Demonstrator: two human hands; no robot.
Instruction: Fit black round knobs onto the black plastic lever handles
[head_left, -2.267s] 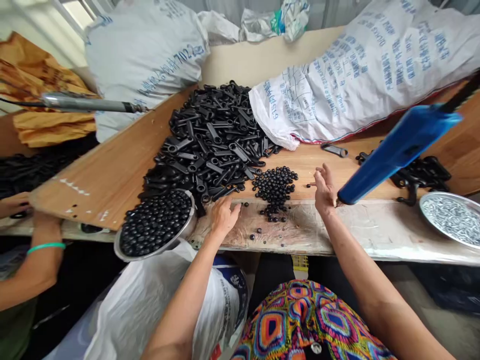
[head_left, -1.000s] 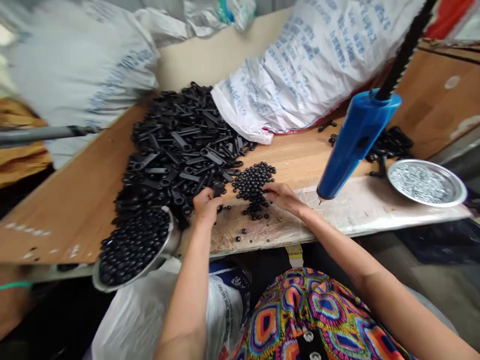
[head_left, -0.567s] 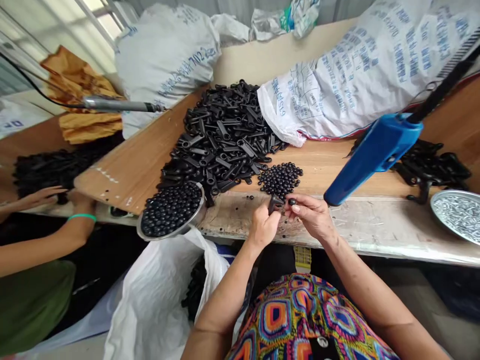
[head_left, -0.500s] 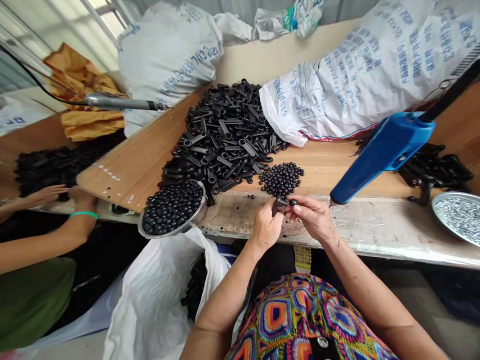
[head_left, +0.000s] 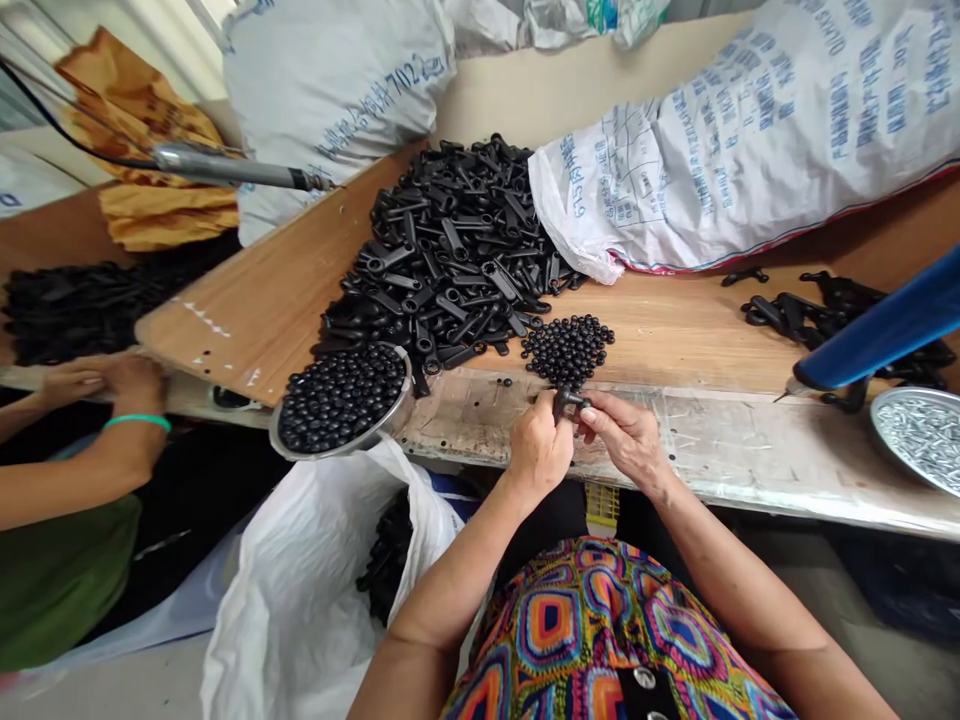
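Over the bench's front edge, my left hand (head_left: 541, 445) is closed around a black plastic crank handle (head_left: 568, 399). My right hand (head_left: 624, 432) pinches at the handle's end, its fingertips on a small black ball knob, mostly hidden by the fingers. Just beyond both hands lies a small heap of black ball knobs (head_left: 568, 350). A large pile of black crank handles (head_left: 450, 250) rises behind it. To the left, a metal bowl (head_left: 409, 385) is full of more black knobs.
A blue electric screwdriver (head_left: 885, 325) hangs at right, above more black handles (head_left: 787, 315) and beside a metal dish (head_left: 876, 428) of screws. An open white sack (head_left: 285, 580) stands below the bench. At left, a co-worker's arms (head_left: 97, 455) reach past a wooden divider (head_left: 247, 310).
The ball knob in my right fingers has come up against the handle's end. The blue screwdriver has swung away to the right, and the view has shifted slightly.
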